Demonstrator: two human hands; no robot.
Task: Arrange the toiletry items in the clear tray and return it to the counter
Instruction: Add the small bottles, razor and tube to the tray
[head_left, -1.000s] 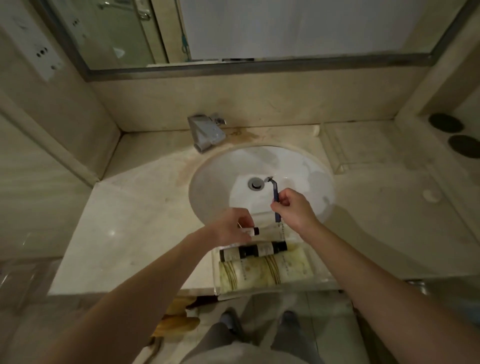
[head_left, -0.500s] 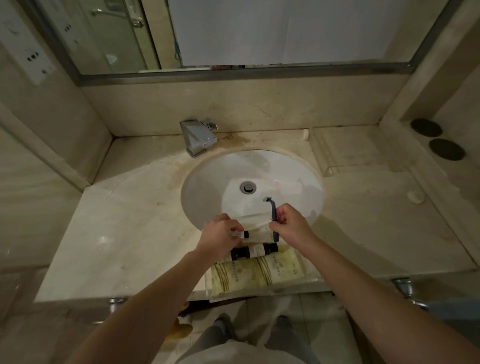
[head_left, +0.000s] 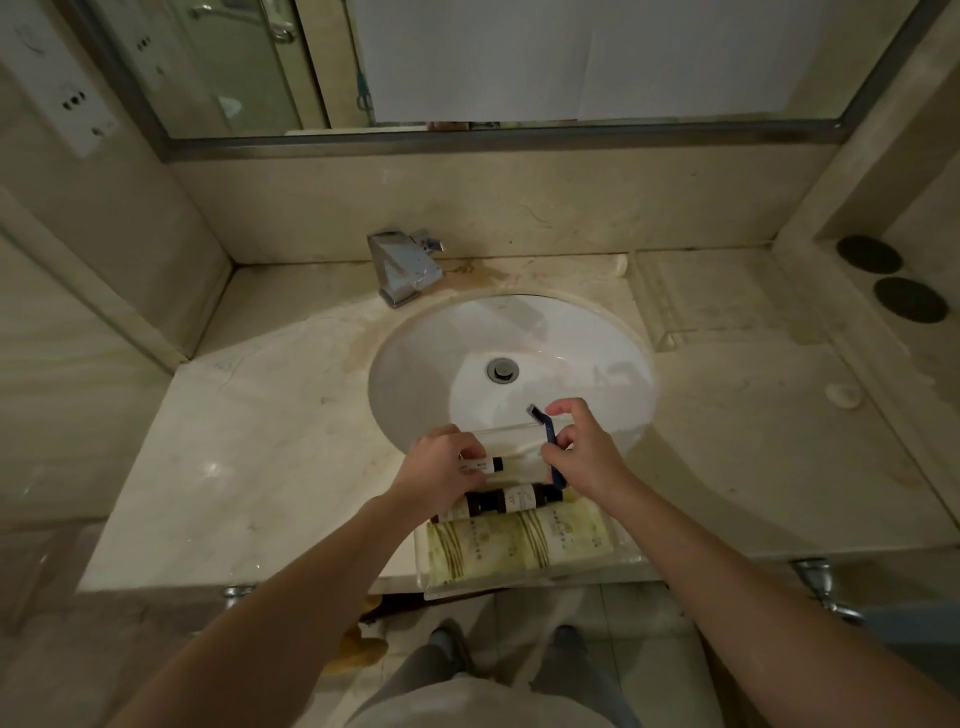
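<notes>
A clear tray (head_left: 631, 561) sits at the counter's front edge, partly over the sink rim. In it lie yellowish wrapped packets (head_left: 519, 540) along the near side, a dark bottle with a pale label (head_left: 511, 500) behind them, and a small white bottle with a black cap (head_left: 483, 464). My left hand (head_left: 441, 470) grips the small white bottle over the tray's far left part. My right hand (head_left: 584, 457) pinches a blue razor (head_left: 549, 447) by its handle, head pointing toward the sink, above the tray's far right part. A clear plastic wrapper (head_left: 514, 441) lies between my hands.
The white sink basin (head_left: 467, 358) with a metal drain (head_left: 502, 370) lies just behind the tray. A chrome faucet (head_left: 402, 270) stands at the back left. Two dark round discs (head_left: 888, 273) rest on a raised ledge at right. A mirror runs along the back wall.
Both hands have drawn closer over the tray's far side. The razor has come down from above the basin to the tray's edge. My left hand has taken hold of the white bottle.
</notes>
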